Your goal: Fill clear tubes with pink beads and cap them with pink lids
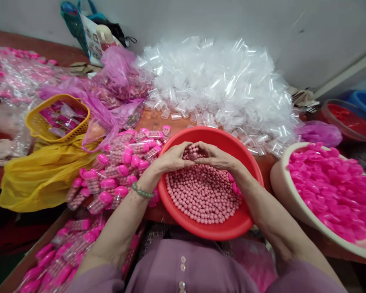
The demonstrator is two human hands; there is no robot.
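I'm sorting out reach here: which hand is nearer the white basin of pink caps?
Right. The right hand is in the red basin, on the side toward the white basin; the left hand sits farther away.

A basin [232, 228] of beads [201, 195] sits on the table [6, 40] directly before the person; both hands, left hand [171, 159] and right hand [218, 158], meet inside it over the beads; filled capped tubes [118, 167] lie heaped to its left; a basket [33, 122] stands farther left; a pile of empty tubes [219, 85] lies behind; a bowl [280, 183] of caps [329, 183] sits to the right.
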